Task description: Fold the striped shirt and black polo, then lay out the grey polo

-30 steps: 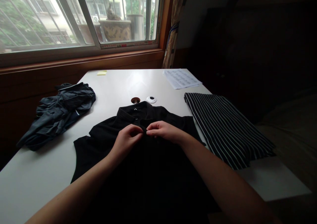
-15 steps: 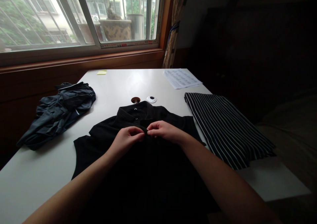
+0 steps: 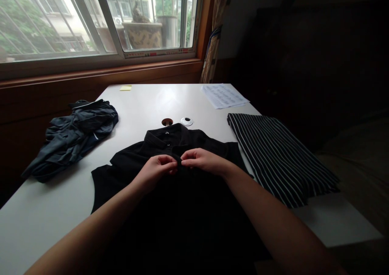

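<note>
A black collared shirt lies spread face up on the white table, its collar pointing away from me. Just below the collar, my left hand pinches the front placket between thumb and fingers. Close beside it, my right hand also pinches the placket, the two sets of fingertips nearly meeting. A small button shows at the neck opening, above my hands. Whatever sits between the fingertips is too dark and small to make out beyond the black cloth.
A crumpled dark grey garment lies on the left of the table. To the right is a folded black-and-white striped garment. Printed papers, a yellow note, a round hole and its white cover are farther back.
My fingers have shifted very slightly at the placket, both hands still pinching it. The shirt and the other garments stay where they were.
</note>
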Motion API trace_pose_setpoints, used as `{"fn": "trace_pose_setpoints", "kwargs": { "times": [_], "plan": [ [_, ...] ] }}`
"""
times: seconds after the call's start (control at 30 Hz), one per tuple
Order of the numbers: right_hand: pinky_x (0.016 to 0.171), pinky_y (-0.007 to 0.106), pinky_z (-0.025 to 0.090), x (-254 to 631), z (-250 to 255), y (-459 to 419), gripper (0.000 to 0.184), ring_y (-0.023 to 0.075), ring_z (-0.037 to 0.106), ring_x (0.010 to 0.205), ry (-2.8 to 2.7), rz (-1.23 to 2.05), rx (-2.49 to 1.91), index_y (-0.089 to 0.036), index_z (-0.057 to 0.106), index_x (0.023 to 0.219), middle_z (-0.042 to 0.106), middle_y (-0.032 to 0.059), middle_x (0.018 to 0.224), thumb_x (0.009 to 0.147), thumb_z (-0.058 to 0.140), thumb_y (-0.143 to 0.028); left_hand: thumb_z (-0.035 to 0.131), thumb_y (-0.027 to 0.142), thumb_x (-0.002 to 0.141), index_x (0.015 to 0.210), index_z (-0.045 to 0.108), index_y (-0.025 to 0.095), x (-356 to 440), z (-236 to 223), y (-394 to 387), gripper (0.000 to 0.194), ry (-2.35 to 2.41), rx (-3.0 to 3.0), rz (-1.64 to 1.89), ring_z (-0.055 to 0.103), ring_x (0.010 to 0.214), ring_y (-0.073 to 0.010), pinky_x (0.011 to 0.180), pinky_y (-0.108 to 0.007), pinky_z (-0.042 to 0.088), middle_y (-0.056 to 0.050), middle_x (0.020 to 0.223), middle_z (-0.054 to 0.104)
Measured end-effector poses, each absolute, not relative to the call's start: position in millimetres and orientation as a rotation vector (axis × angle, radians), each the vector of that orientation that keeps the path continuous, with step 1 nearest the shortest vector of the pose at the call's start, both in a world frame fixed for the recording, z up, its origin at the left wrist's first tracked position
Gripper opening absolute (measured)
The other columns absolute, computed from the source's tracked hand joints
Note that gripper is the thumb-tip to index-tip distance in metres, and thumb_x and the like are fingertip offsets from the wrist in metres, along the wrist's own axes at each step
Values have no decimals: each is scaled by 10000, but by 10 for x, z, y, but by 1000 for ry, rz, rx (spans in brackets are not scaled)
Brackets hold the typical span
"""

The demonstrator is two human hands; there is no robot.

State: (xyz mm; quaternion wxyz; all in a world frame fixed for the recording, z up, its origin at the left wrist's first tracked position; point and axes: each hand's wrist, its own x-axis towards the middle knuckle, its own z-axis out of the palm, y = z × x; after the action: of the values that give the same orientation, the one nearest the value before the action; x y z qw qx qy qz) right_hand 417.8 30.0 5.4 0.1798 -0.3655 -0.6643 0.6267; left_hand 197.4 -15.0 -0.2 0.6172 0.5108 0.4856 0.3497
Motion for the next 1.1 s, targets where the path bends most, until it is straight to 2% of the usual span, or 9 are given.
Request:
{"fn": "trace_pose_setpoints", "kwargs": {
  "times": [0.3, 0.47, 0.7, 0.87, 1.1],
  "plan": [
    [702, 252, 426, 4199, 89, 301, 316, 133, 564, 761, -1864, 1811, -999, -163, 722, 998, 668, 12, 861, 848, 706, -441, 723, 407, 822, 887, 733, 196, 1920, 21, -119, 221, 1143, 1554, 847, 649, 764, -195, 709, -290, 492, -32, 814, 718],
    [713, 254, 433, 4204, 99, 302, 329, 132, 572, 766, -1833, 1849, -990, -163, 717, 1006, 672, 12, 871, 851, 708, -453, 748, 429, 806, 906, 693, 191, 1934, 8, -123, 264, 1143, 1490, 902, 633, 752, -180, 707, -284, 492, -13, 793, 686],
    [715, 253, 445, 4204, 54, 319, 327, 128, 573, 758, -1852, 1821, -981, -162, 712, 999, 673, 14, 881, 846, 718, -451, 753, 410, 816, 1012, 716, 186, 1936, 39, -138, 300, 1015, 1289, 887, 670, 897, -208, 812, -315, 517, -57, 978, 734],
    [679, 250, 454, 4201, 32, 328, 328, 120, 566, 717, -1852, 1809, -1014, -165, 693, 954, 654, 4, 843, 825, 736, -464, 799, 364, 762, 977, 723, 178, 1941, 29, -137, 293, 1015, 1299, 883, 677, 898, -220, 827, -337, 523, -57, 941, 734],
    [633, 237, 462, 4155, 13, 313, 320, 122, 577, 735, -1814, 1789, -998, -173, 657, 907, 631, -3, 836, 779, 783, -438, 810, 340, 730, 849, 666, 178, 1985, -1, -158, 247, 1105, 1380, 843, 653, 796, -183, 725, -278, 482, -15, 825, 698]
  ]
}}
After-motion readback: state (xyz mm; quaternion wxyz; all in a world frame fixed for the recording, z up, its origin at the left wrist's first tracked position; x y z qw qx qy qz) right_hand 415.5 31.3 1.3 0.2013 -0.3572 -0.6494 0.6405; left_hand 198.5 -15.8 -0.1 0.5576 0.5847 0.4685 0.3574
